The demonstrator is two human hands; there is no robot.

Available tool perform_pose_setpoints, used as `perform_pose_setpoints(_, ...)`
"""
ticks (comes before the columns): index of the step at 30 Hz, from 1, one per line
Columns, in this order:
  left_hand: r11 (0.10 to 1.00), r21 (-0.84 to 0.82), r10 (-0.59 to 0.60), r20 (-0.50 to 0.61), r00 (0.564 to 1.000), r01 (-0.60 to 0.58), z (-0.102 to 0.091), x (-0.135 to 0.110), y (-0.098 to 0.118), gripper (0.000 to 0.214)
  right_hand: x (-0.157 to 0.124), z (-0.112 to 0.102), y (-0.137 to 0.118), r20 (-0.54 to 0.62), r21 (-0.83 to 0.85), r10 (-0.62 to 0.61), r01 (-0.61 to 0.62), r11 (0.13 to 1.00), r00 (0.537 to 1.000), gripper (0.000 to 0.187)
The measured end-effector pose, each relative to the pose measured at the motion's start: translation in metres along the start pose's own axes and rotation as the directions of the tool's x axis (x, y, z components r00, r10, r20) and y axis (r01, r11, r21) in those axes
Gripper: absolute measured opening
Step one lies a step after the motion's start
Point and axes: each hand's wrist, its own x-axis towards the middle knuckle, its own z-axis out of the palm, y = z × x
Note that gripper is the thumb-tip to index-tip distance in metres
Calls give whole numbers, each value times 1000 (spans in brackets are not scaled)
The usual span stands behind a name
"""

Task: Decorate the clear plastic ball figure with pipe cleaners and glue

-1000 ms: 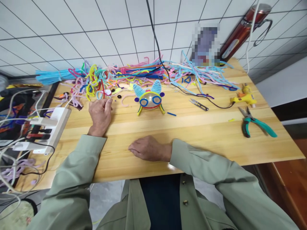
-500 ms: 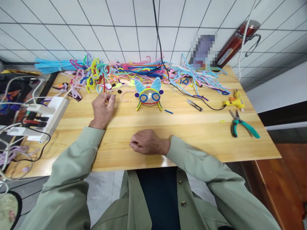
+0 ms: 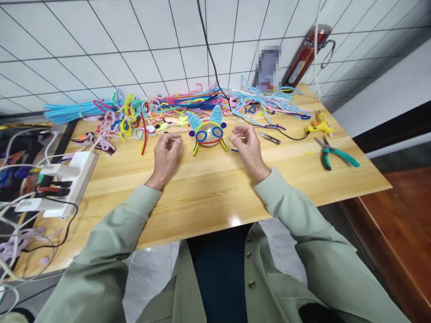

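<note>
A small craft figure (image 3: pixel 208 133) stands on the wooden table (image 3: pixel 215 188): a clear dome with blue pipe-cleaner ears, blue ring eyes and yellow legs. My left hand (image 3: pixel 167 154) rests just left of it, thumb and fingertips pinched together; whatever they hold is too small to make out. My right hand (image 3: pixel 247 146) is just right of the figure, fingers curled in, with nothing showing in them. A short blue piece (image 3: pixel 235 150) lies beside the right hand. Neither hand touches the figure.
A tangle of coloured pipe cleaners (image 3: pixel 175 105) runs along the back edge. A red pipe cleaner (image 3: pixel 144 134) lies left of my left hand. To the right are snips (image 3: pixel 269 137), a yellow glue gun (image 3: pixel 318 128) and teal pliers (image 3: pixel 335 153). A power strip (image 3: pixel 72 177) with cables sits at left.
My left hand moved right from the pipe-cleaner pile to beside the figure, still pinched. My right hand left the near table and came up to the figure's right side.
</note>
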Motion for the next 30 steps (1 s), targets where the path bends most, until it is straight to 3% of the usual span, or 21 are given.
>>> perform_pose_setpoints(3, 996, -92, -21, 37, 999, 25, 13, 6, -1, 28, 21, -6, 14, 45, 39, 56, -58, 998, 997, 83)
perform_pose_setpoints(6, 983, -183, -9, 89, 996, 26, 24, 13, -8, 39, 41, -8, 22, 167, 40, 92, -100, 994, 982, 111)
perform_pose_setpoints(11, 987, -160, 45, 252, 967, -5, 35, 18, -24, 92, 49, 2, 34, 313, 69, 81, -108, 992, 946, 135)
perform_pose_setpoints(13, 986, -163, 91, 311, 946, -42, 38, 18, -28, 111, 43, 8, 38, 335, 66, 59, -86, 994, 940, 136)
perform_pose_setpoints(16, 977, -199, 137, 346, 928, -70, 45, 18, -28, 120, 34, 13, 39, 356, 33, 36, -52, 998, 934, 134)
perform_pose_setpoints(25, 988, -120, 125, 281, 951, -95, 43, 15, -9, 98, 25, 20, 33, 319, -72, -35, 61, 996, 947, 115)
perform_pose_setpoints(30, 992, -75, 117, 313, 943, -99, 36, 8, 2, 87, 19, 20, 33, 322, -121, -46, 89, 989, 946, 106)
